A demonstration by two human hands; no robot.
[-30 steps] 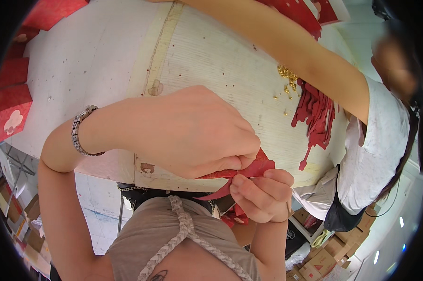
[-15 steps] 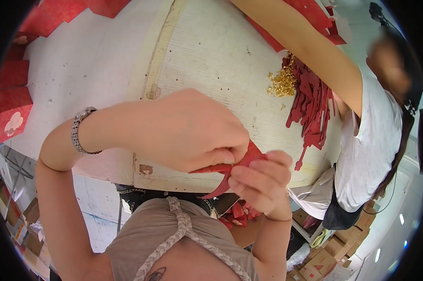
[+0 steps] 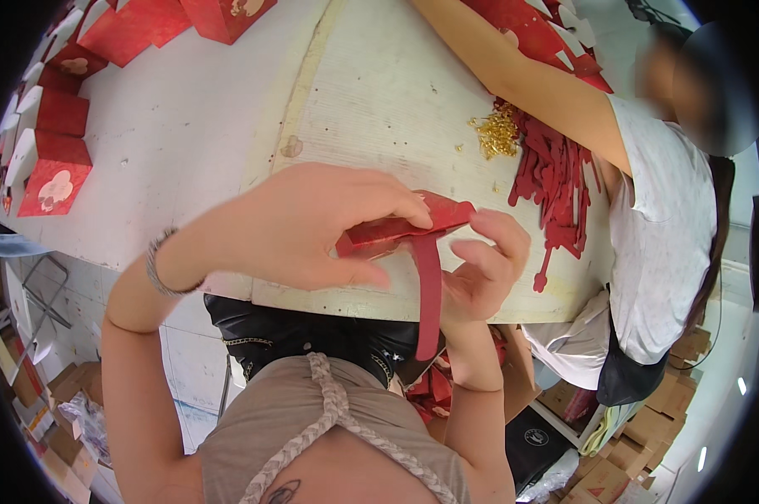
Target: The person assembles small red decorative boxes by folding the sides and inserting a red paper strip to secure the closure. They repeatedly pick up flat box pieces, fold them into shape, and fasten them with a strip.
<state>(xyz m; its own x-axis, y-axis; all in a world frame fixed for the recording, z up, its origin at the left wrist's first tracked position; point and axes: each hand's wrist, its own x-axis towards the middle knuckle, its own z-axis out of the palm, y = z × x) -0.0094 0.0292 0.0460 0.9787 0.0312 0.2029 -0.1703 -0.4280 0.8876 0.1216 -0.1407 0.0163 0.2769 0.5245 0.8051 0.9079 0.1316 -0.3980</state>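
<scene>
One pale surface [image 3: 186,126] fills most of the view, its top edge cut off. One co-worker [image 3: 669,235] sits at the right, a single arm stretched over it, the hand beyond the top edge. Along the upper left stands a curving row of red boxes [image 3: 75,63] — at least five, though they overlap and run into the dark rim, so the full count cannot be told. The person's left hand [image 3: 312,218] is spread, thumb well apart from the fingers, whose tips touch the box being worked on. At the upper right a cluster of red gift boxes [image 3: 531,38] lies partly behind the co-worker's arm, too crowded to count. One heap of dark red straps [image 3: 556,181] lies below it, the pieces overlapping past counting. The right hand [image 3: 489,265] is curled at the box's right end; whether it is clamped there cannot be told. That one red card box [image 3: 448,213] sits between the two hands, above the surface's near edge, partly covered by the left fingers. One loose strap [image 3: 430,294] hangs from it. Beside the heap is one pile of tiny gold fasteners [image 3: 497,139], singly indistinct. One metal band [image 3: 159,262], blurred, circles the left wrist.
</scene>
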